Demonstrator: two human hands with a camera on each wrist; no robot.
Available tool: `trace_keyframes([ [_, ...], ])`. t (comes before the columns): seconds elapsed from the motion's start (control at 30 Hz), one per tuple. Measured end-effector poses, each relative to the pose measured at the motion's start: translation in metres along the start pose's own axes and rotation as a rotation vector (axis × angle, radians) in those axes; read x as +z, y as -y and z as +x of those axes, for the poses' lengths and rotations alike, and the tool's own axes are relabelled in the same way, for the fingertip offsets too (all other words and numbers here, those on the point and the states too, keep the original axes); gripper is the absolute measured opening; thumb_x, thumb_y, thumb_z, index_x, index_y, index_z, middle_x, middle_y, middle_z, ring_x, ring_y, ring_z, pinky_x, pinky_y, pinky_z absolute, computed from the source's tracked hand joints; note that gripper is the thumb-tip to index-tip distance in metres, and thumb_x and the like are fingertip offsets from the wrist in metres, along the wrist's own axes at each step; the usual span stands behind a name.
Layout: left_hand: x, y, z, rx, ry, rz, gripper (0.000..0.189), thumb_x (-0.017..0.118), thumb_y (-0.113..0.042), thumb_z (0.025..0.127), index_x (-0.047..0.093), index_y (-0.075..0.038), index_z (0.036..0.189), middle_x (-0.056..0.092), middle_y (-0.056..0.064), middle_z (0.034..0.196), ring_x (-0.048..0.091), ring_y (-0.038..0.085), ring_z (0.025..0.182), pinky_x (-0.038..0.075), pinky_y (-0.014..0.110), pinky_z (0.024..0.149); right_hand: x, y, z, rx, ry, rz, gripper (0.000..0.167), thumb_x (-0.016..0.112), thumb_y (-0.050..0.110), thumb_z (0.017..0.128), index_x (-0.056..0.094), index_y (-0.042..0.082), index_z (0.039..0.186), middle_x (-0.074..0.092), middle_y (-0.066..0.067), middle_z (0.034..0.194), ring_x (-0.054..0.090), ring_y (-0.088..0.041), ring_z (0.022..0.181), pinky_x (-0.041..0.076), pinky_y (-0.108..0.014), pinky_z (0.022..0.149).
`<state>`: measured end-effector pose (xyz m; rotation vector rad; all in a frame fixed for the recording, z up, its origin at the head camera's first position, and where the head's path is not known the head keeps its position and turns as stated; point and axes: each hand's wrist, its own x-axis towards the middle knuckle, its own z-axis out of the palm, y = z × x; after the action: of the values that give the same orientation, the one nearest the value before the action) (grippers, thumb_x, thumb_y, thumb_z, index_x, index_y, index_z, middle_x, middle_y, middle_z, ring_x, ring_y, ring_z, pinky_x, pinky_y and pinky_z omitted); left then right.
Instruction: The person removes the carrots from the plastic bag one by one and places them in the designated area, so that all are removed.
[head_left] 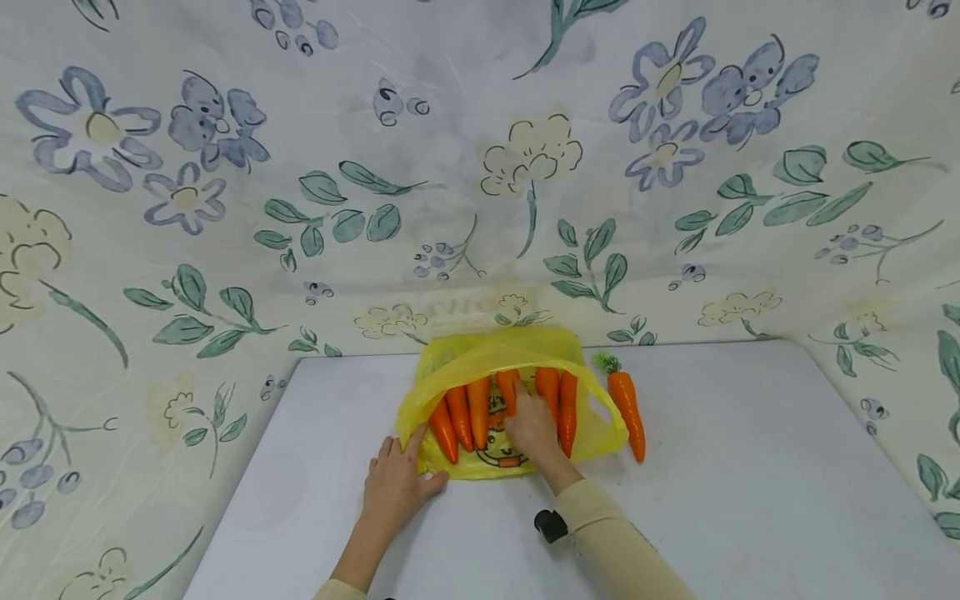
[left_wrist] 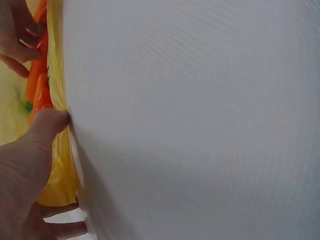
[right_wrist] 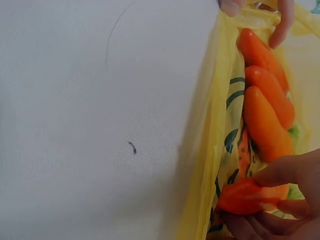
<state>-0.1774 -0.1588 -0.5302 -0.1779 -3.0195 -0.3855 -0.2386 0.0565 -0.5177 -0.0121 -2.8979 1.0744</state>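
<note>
A translucent yellow plastic bag [head_left: 450, 468] lies on the table with its mouth facing me and several orange carrots [head_left: 478, 412] side by side inside. My left hand [head_left: 395, 483] holds the bag's left edge, its thumb [left_wrist: 50, 120] at the lower rim and other fingers at the side. Reaching into the mouth, my right hand [head_left: 534, 425] grips one carrot [right_wrist: 250, 196] between thumb and fingers. That carrot's far end is hidden inside the bag. To the bag's right lies a loose carrot [head_left: 628, 412] with a green leafy top.
The white table [head_left: 750, 467] extends on both sides of the bag and toward me. Behind it hangs a floral cloth [head_left: 480, 192], against which the bag's back end rests. A small black device [head_left: 551, 526] sits at my right wrist.
</note>
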Motion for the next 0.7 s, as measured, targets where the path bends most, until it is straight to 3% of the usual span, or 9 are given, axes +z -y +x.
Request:
trace_keyframes([
  [0.2,-0.0001,0.0003,-0.001,-0.003,0.014,0.003,0.082,0.076,-0.048,0.077,0.048,-0.01,0.145,0.057,0.032,0.124,0.05,0.048,0.121,0.045,0.068,0.091,-0.0016,0.0015,-0.0002,0.009,0.024,0.047,0.069,0.066,-0.003,0.079,0.045,-0.002,0.145,0.059,-0.026,0.126,0.061,-0.036,0.099,0.053,-0.05,0.087],
  [0.43,-0.001,-0.0004,-0.0024,-0.003,0.013,0.011,0.082,0.076,-0.048,0.077,0.048,-0.01,0.145,0.056,0.033,0.125,0.049,0.048,0.123,0.045,0.068,0.092,-0.0057,0.0046,-0.0029,0.017,0.031,0.085,0.069,0.065,-0.005,0.079,0.045,-0.003,0.145,0.058,-0.029,0.125,0.054,-0.029,0.085,0.052,-0.043,0.077],
  [0.7,-0.0025,-0.0012,-0.0025,0.003,-0.001,0.007,0.079,0.077,-0.046,0.078,0.05,-0.01,0.143,0.058,0.03,0.121,0.051,0.046,0.119,0.046,0.066,0.09,-0.0089,0.0075,-0.0061,0.056,-0.002,0.134,0.07,0.064,-0.005,0.078,0.045,-0.001,0.146,0.056,-0.029,0.13,0.054,-0.032,0.089,0.05,-0.04,0.074],
])
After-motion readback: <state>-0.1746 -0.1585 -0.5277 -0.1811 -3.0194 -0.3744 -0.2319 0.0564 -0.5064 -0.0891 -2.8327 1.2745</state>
